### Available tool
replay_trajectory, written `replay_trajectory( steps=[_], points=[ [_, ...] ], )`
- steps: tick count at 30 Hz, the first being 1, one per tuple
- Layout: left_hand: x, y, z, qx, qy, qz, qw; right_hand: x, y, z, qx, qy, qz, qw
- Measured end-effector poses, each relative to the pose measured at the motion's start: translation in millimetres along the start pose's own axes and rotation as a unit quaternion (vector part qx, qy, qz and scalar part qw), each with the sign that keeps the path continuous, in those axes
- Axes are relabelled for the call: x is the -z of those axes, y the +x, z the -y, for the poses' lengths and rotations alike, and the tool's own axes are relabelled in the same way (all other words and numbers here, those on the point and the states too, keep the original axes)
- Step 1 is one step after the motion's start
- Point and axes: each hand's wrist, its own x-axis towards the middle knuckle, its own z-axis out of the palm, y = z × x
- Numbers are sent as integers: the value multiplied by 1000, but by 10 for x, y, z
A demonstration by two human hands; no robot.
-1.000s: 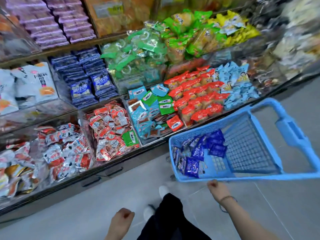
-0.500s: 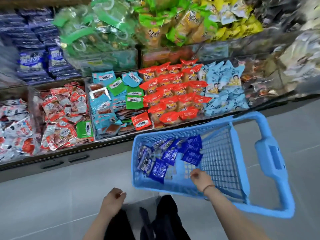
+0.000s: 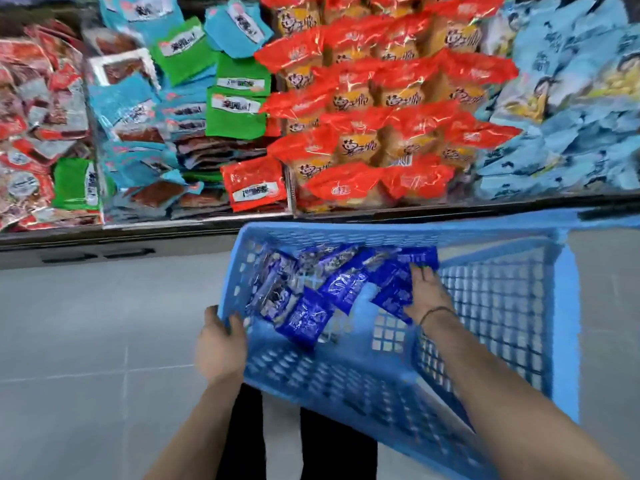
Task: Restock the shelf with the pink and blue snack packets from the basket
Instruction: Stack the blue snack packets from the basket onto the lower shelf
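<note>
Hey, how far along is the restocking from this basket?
Barely started. The left hand grips the basket rim while the right hand reaches onto the blue packets piled inside; none is lifted out. All of them are left to shelve. No pink packets show in it.

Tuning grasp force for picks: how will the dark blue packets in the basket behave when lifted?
Probably floppy: the dark blue packets lie crumpled and bent over each other in the blue basket. Likely slippery, since the film shows glossy highlights. Seemingly light for their size: small flat pouches in a loose heap.
</note>
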Motion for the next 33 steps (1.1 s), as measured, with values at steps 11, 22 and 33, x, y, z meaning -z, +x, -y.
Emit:
replay_trajectory(
  steps=[11,22,33],
  points=[
    [-152,53,208,-27,20,-51,998,-212,311,-66,14,-20,-53,998],
    [-163,-656,-272,-250,-95,118,956,-99,-729,383,-98,564,-52,818],
    [-230,-641,-484,92,-438,416,792,297,-1129,788,156,570,10,807]
  ],
)
